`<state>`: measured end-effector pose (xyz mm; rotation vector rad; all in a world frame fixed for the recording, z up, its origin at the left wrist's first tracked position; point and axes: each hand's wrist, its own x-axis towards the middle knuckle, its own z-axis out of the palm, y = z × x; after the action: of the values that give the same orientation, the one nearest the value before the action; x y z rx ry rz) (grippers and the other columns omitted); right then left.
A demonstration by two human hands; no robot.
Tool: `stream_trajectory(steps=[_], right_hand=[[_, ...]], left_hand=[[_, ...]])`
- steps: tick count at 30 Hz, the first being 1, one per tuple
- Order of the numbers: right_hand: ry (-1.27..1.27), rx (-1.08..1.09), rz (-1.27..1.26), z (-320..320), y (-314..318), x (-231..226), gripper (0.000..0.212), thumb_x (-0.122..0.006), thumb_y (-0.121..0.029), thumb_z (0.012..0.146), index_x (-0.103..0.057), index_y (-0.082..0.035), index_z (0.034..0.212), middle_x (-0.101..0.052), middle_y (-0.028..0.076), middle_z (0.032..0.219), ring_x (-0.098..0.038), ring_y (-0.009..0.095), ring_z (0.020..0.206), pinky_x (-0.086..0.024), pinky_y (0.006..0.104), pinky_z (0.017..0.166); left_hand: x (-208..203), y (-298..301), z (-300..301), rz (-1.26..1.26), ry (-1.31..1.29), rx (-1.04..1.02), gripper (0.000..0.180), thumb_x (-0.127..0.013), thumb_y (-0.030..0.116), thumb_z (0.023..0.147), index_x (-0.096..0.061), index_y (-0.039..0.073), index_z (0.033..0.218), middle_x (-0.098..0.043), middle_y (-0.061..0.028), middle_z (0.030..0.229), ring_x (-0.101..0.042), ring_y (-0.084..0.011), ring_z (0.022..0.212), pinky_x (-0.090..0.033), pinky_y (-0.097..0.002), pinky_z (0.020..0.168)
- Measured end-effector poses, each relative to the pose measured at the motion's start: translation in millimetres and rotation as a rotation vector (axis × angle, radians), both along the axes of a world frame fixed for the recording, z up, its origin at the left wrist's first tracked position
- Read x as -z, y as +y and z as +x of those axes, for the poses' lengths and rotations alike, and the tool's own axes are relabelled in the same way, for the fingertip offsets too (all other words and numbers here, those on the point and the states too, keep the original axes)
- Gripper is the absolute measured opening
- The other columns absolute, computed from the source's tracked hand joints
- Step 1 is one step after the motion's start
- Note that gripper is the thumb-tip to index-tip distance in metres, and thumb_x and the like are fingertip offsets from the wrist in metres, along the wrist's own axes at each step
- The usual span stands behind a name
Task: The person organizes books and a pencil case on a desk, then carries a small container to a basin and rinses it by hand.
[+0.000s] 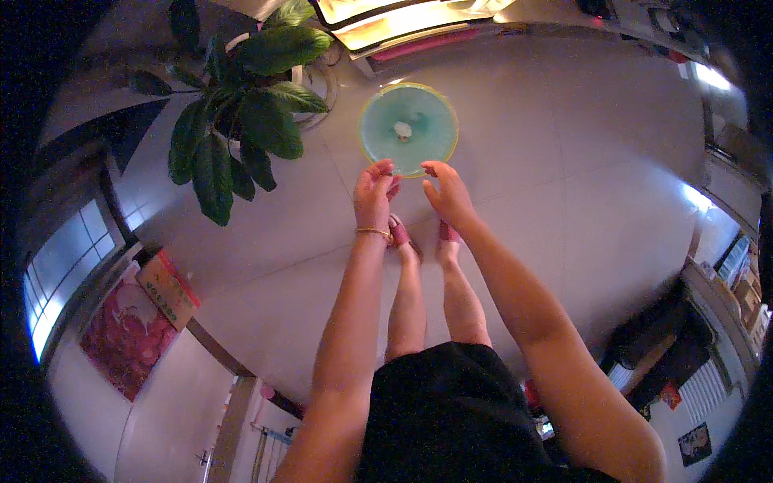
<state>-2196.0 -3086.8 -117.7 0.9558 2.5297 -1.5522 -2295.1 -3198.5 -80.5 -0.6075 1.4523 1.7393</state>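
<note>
A round, pale teal basin (436, 121) with a yellow rim sits on the floor ahead of me. Near its middle is a small whitish lump (403, 130) whose kind I cannot make out. My left hand (375, 195), with a thin bracelet at the wrist, is held out at the near left of the basin, its fingers loosely bent and apart. Opposite it, my right hand (448, 196) has its thumb and fingers spread, with nothing seen between them. Both sets of fingertips overlap the basin's near rim in the picture; whether they touch it, I cannot tell.
Left of the basin stands a large-leafed potted plant (258, 121). Beyond it is a brightly lit yellow panel (403, 24). My feet in pink slippers (400, 232) are on the tiled floor (515, 161). Dark furniture (664, 346) lines the right side.
</note>
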Motion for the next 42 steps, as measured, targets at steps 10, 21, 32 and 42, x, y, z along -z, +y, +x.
stream_trajectory(steps=[10,21,32,42], right_hand=[[0.06,0.027,0.018,-23,26,41,0.023,-0.055,-0.007,0.077,-0.054,-0.005,0.1,-0.059,0.007,0.086,-0.056,0.017,0.079,-0.044,0.0286,0.067],[0.07,-0.202,-0.21,-70,60,57,0.019,-0.054,-0.012,0.081,-0.054,-0.006,0.099,-0.058,0.008,0.078,-0.054,0.017,0.067,-0.044,0.0296,0.062],[0.215,-0.457,-0.145,-89,96,74,0.018,-0.057,-0.008,0.077,-0.058,-0.006,0.095,-0.06,0.006,0.084,-0.056,0.017,0.072,-0.042,0.0266,0.061],[0.236,-0.506,-0.084,-91,97,85,0.019,-0.056,-0.005,0.076,-0.057,-0.005,0.095,-0.06,0.012,0.09,-0.059,0.027,0.082,-0.047,0.032,0.073]], left_hand=[[119,-25,-74,-0.235,0.373,-0.079,0.017,-0.055,-0.003,0.072,-0.057,0.0,0.089,-0.056,-0.0045,0.078,-0.055,-0.0122,0.067,-0.047,-0.0207,0.06],[281,6,-163,-0.59,0.942,0.394,0.022,-0.058,0.004,0.068,-0.061,0.005,0.09,-0.063,-0.011,0.084,-0.062,-0.0228,0.078,-0.048,-0.0305,0.071],[340,61,-225,-0.823,1.397,0.556,0.027,-0.056,0.002,0.066,-0.062,0.008,0.092,-0.059,-0.0136,0.094,-0.055,-0.0305,0.088,-0.046,-0.0371,0.077],[352,78,-242,-0.82,1.186,0.742,0.013,-0.056,0.01,0.071,-0.062,0.009,0.082,-0.06,-0.0154,0.09,-0.057,-0.0319,0.082,-0.046,-0.0399,0.073]])
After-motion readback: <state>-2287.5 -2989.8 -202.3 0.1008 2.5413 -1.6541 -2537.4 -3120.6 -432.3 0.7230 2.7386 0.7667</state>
